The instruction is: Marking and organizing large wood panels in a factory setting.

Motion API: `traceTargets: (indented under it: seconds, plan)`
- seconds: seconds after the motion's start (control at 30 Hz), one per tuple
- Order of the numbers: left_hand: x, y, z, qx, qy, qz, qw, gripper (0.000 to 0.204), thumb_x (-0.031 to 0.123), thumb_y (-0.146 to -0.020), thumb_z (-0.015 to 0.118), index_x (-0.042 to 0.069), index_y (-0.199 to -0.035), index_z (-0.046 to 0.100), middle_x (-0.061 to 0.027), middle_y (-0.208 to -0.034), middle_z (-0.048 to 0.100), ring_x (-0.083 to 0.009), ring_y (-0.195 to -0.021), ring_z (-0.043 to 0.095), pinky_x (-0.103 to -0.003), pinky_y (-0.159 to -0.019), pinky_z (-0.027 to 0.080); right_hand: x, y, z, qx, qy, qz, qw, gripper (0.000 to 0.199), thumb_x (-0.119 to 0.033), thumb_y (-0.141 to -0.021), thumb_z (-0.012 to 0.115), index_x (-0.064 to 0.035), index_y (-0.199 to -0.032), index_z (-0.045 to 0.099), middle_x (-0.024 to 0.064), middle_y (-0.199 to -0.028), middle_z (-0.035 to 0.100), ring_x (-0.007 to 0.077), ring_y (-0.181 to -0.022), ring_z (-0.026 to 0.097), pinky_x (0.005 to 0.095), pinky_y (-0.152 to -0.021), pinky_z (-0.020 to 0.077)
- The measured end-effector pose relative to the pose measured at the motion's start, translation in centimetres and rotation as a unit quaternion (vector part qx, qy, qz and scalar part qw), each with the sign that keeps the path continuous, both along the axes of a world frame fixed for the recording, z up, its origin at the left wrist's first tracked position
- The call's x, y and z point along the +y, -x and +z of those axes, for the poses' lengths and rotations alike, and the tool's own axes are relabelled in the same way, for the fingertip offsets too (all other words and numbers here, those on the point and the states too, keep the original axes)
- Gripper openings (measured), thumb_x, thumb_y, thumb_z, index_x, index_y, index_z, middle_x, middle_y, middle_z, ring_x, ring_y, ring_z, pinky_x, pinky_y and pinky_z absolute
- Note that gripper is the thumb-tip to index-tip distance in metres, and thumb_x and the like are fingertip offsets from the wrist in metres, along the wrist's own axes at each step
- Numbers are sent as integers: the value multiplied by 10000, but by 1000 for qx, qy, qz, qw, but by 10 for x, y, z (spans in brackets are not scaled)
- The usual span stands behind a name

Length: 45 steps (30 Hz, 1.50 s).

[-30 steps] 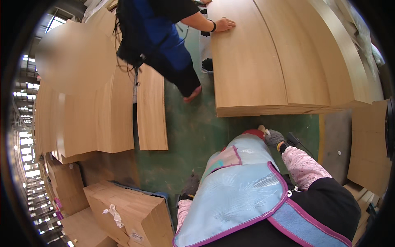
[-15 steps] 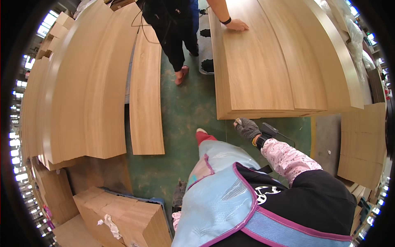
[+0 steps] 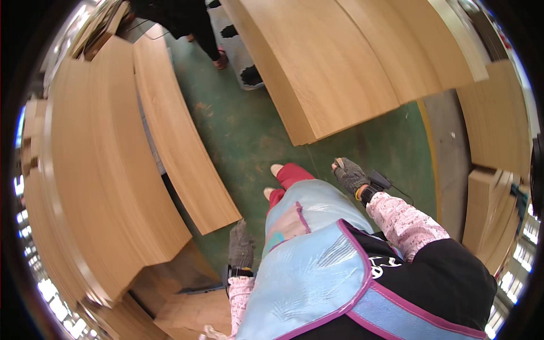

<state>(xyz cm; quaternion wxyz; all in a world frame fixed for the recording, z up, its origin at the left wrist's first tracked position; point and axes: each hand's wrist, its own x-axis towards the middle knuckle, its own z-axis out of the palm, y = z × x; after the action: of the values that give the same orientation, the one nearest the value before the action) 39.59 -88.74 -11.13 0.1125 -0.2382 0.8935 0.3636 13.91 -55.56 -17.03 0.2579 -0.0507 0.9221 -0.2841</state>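
My left hand (image 3: 242,247), in a grey knitted glove, reaches forward with its fingers stretched out and nothing visible in them. Its fingertips are near the end of a long wood-grain board (image 3: 184,153); whether they touch it I cannot tell. My right hand (image 3: 349,174), in a matching glove with bare fingertips, is curled closed in front of my body, with no object showing in it. It is apart from the nearest corner of the large board stack (image 3: 340,73). A dark device with a cable (image 3: 379,181) is strapped at my right wrist.
Tall stacks of wood-grain boards (image 3: 107,164) line the left side. A person in dark trousers (image 3: 175,17) stands ahead beside a grey pallet with dark holes (image 3: 238,59). More board piles (image 3: 496,113) stand at the right. Green floor (image 3: 238,136) runs between the stacks.
My view has turned to the right and the stacks look tilted. The board stack's corner appears closer to my feet. My left hand has come into fuller view; the other person's hand has left the picture.
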Motion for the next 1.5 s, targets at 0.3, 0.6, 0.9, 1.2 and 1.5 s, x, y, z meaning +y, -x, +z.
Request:
traceTargets:
  seconds: [0.3, 0.6, 0.9, 1.2, 1.5]
  plan:
    - [-4, 144, -25, 67, -131, -150, 978, 337, 234, -1005, 517, 91, -1304, 579, -138, -1262, 625, -214, -1058, 641, -329, -881, 515, 79, -147, 28, -155, -95, -281, 942, 309, -366, -923, 530, -71, -975, 604, 210, -971, 635, 420, -917, 600, 493, -766, 474]
    - [52, 210, -21, 106, -190, -180, 959, 318, 113, -958, 593, 18, -1262, 602, -169, -1257, 634, -250, -1167, 611, -343, -998, 459, 62, -185, 17, -108, -136, -213, 962, 336, -397, -929, 544, -85, -1027, 624, 200, -957, 662, 424, -915, 616, 483, -773, 487]
    - [55, 224, -22, 109, -151, -216, 959, 358, 112, -941, 618, 91, -1298, 603, -178, -1149, 667, -258, -1031, 651, -346, -883, 497, 64, -194, 5, -136, 18, -372, 918, 323, -408, -935, 580, -94, -1001, 620, 107, -790, 637, 252, -690, 615, 390, -654, 484]
    - [48, 217, -42, 126, -141, -360, 914, 345, 124, -931, 614, 126, -1276, 627, -170, -1014, 668, -311, -904, 624, -406, -808, 497, 80, -216, -5, -207, 11, -432, 878, 303, -400, -932, 578, -106, -997, 614, 90, -730, 622, 228, -654, 609, 381, -630, 476]
    - [46, 217, -43, 136, -142, -287, 938, 407, -8, -899, 594, 94, -1293, 605, -155, -954, 654, -277, -838, 601, -364, -762, 490, 71, -189, 3, -210, -17, -381, 900, 307, -407, -939, 547, -112, -987, 618, 101, -706, 615, 265, -673, 618, 399, -642, 476]
